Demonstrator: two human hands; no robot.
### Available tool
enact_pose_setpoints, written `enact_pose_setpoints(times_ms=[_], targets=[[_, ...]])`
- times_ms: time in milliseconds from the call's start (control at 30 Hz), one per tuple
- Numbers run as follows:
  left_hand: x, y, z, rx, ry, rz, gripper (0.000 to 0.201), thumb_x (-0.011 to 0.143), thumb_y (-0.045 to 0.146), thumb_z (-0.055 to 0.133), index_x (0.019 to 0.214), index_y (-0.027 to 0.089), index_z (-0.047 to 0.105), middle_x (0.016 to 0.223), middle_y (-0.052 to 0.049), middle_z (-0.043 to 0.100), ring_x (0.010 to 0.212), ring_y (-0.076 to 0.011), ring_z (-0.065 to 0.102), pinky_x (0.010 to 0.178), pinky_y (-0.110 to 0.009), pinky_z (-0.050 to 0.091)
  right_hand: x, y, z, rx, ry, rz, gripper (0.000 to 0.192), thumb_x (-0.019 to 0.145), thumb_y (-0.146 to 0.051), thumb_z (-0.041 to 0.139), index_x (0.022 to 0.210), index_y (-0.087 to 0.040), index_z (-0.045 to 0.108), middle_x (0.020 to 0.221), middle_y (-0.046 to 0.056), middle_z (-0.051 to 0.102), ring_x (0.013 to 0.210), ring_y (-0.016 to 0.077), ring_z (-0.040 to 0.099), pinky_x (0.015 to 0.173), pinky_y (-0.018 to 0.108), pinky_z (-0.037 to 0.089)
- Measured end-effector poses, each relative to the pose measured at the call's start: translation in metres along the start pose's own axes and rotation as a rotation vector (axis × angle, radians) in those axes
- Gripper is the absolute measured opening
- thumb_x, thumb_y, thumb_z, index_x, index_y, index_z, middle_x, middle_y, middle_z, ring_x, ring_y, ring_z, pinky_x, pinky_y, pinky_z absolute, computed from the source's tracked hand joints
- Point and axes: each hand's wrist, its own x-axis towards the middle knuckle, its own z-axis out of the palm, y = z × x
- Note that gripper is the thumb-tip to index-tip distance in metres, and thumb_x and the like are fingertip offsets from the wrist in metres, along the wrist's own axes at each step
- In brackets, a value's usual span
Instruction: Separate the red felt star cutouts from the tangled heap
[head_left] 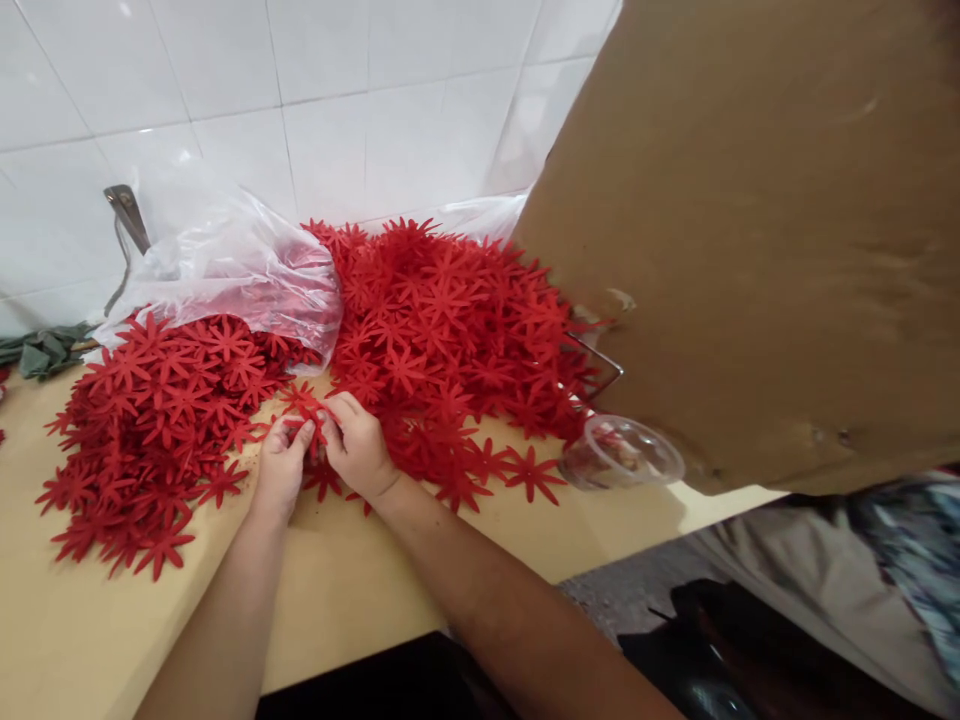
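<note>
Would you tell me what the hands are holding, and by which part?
Both the left hand and right hand pinch one red flower cutout by its petals.

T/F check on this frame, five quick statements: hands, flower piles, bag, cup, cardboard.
1. Both hands pinch one red flower cutout together. True: left hand and right hand meet on it.
2. The flower piles are blue. False: they are red.
3. The clear plastic bag lies over part of the left pile. True.
4. The clear plastic cup stands left of the hands. False: it is to their right, beside the cardboard.
5. The table is black. False: it is light wood-coloured.
</note>
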Motion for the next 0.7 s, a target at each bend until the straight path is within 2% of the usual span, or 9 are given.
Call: enact_pose_setpoints(times_ms=[200, 333, 400, 500, 600, 700], targets=[[0.0, -0.004, -0.005, 0.011, 0.049, 0.04, 0.037, 0.054, 0.04, 0.073, 0.074, 0.015, 0.055, 0.063, 0.003, 0.061, 0.057, -0.0086, 0.053, 0.06, -0.022, 0.043, 0.0, -0.006, -0.001, 0.083, -0.019, 0.027, 0.028, 0.088, -0.029, 0.033, 0.091, -0.014, 0.057, 0.083, 0.01, 0.059, 0.078, 0.0174, 0.055, 0.073, 0.029, 0.045], [0.002, -0.006, -0.011, 0.0, 0.054, 0.114, 0.035, 0.059, 0.039, 0.07, 0.08, 0.015, 0.056, 0.069, 0.002, 0.063, 0.066, -0.0109, 0.057, 0.069, -0.024, 0.045, 0.0, -0.008, 0.001, 0.15, -0.094, 0.077, 0.025, 0.082, -0.041, 0.046, 0.079, -0.017, 0.055, 0.076, 0.005, 0.057, 0.07, 0.0141, 0.053, 0.068, 0.026, 0.044], [0.002, -0.007, -0.014, -0.013, 0.106, 0.118, 0.035, 0.058, 0.039, 0.07, 0.079, 0.015, 0.055, 0.067, 0.003, 0.062, 0.065, -0.0106, 0.057, 0.069, -0.024, 0.045, -0.003, -0.01, 0.006, 0.171, -0.149, 0.108, 0.027, 0.078, -0.044, 0.05, 0.071, -0.018, 0.053, 0.07, 0.003, 0.056, 0.064, 0.0127, 0.051, 0.065, 0.025, 0.043], [-0.001, -0.007, -0.016, -0.001, 0.161, 0.131, 0.036, 0.06, 0.044, 0.067, 0.078, 0.015, 0.056, 0.066, 0.003, 0.061, 0.064, -0.0097, 0.055, 0.069, -0.023, 0.044, -0.008, -0.009, 0.015, 0.282, -0.131, 0.149, 0.022, 0.08, -0.037, 0.048, 0.073, -0.018, 0.055, 0.074, 0.005, 0.06, 0.068, 0.0141, 0.054, 0.069, 0.027, 0.044], [-0.005, -0.007, -0.017, 0.027, 0.13, 0.174, 0.034, 0.066, 0.047, 0.061, 0.077, 0.015, 0.057, 0.068, 0.001, 0.061, 0.066, -0.0098, 0.055, 0.067, -0.022, 0.043, -0.011, -0.005, 0.022, 0.398, -0.097, 0.178, 0.018, 0.082, -0.029, 0.045, 0.079, -0.018, 0.059, 0.082, 0.007, 0.064, 0.076, 0.0152, 0.057, 0.077, 0.029, 0.045], [-0.009, -0.006, -0.016, 0.057, 0.083, 0.156, 0.029, 0.062, 0.041, 0.067, 0.068, 0.016, 0.055, 0.059, 0.004, 0.056, 0.055, -0.0069, 0.048, 0.057, -0.02, 0.039, -0.01, 0.0, 0.022, 0.433, -0.088, 0.23, 0.021, 0.081, -0.031, 0.044, 0.073, -0.018, 0.058, 0.074, 0.005, 0.064, 0.069, 0.014, 0.056, 0.072, 0.028, 0.046]])
